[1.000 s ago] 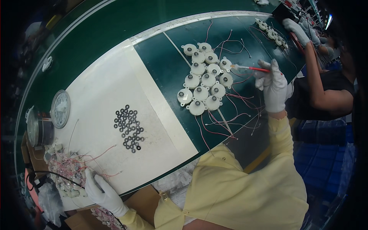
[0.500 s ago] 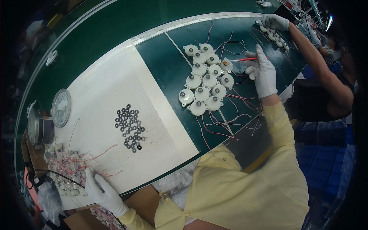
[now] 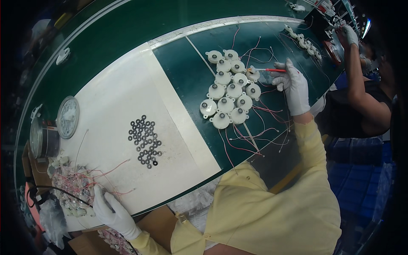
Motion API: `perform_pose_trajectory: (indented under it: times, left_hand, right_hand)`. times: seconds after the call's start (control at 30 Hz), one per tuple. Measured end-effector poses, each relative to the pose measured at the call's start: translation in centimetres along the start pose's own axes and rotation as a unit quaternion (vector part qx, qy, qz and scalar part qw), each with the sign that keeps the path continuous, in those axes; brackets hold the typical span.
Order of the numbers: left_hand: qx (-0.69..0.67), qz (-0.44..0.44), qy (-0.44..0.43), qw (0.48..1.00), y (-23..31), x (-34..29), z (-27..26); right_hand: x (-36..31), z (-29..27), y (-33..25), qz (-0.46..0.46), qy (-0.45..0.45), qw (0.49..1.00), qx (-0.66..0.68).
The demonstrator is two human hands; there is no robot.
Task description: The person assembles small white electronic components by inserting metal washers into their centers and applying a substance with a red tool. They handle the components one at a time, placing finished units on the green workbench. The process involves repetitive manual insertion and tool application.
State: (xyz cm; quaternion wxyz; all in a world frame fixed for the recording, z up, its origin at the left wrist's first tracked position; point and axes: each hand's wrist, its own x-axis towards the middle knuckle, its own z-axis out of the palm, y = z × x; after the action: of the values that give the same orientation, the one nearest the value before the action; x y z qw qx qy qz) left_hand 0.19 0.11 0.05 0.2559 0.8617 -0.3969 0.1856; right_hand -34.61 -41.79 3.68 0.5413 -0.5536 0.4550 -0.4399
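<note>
A thin red-handled tool (image 3: 269, 70) is pinched in the gloved right hand (image 3: 293, 85), its tip set on a white round part (image 3: 253, 75) at the edge of the cluster of white round parts (image 3: 229, 91) on the green belt (image 3: 187, 72). The gloved left hand (image 3: 111, 209) is laid on a heap of wired parts (image 3: 74, 187) at the white mat's (image 3: 110, 102) corner; whether it is clenched cannot be told. Black washers (image 3: 145, 141) are scattered mid-mat.
</note>
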Motion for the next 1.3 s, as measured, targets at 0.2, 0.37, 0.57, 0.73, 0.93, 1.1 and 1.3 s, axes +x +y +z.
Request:
perform_pose_trajectory:
  times: [0.2,0.37,0.57,0.73,0.93,1.1,1.3]
  left_hand:
    - [0.006,-0.007,-0.013,1.0,-0.2,-0.1,-0.1]
    - [0.01,-0.026,-0.037,0.999,-0.2,-0.2,-0.4]
    - [0.0,-0.009,-0.001,1.0,0.1,0.0,0.0]
    - [-0.007,-0.013,-0.004,1.0,0.2,0.0,-0.1]
    - [-0.008,0.001,0.0,1.0,-0.2,-0.1,0.1]
    - [0.0,0.009,0.003,1.0,-0.1,0.0,0.0]
    - [-0.01,0.002,0.002,1.0,-0.1,0.0,0.1]
  right_hand:
    - [-0.5,-1.0,-0.6,-0.032,0.02,0.997,-0.069]
    - [-0.3,-1.4,-1.8,-0.063,0.043,0.995,-0.062]
    - [-1.2,0.5,-2.8,-0.066,0.0,0.99,-0.121]
    - [-1.7,0.5,-3.1,-0.043,-0.008,0.989,-0.144]
    - [-2.0,-0.5,-2.6,-0.04,0.009,0.988,-0.146]
    - [-1.9,-0.8,-2.8,-0.063,0.023,0.992,-0.103]
    - [-2.2,0.9,-3.1,-0.06,0.0,0.99,-0.129]
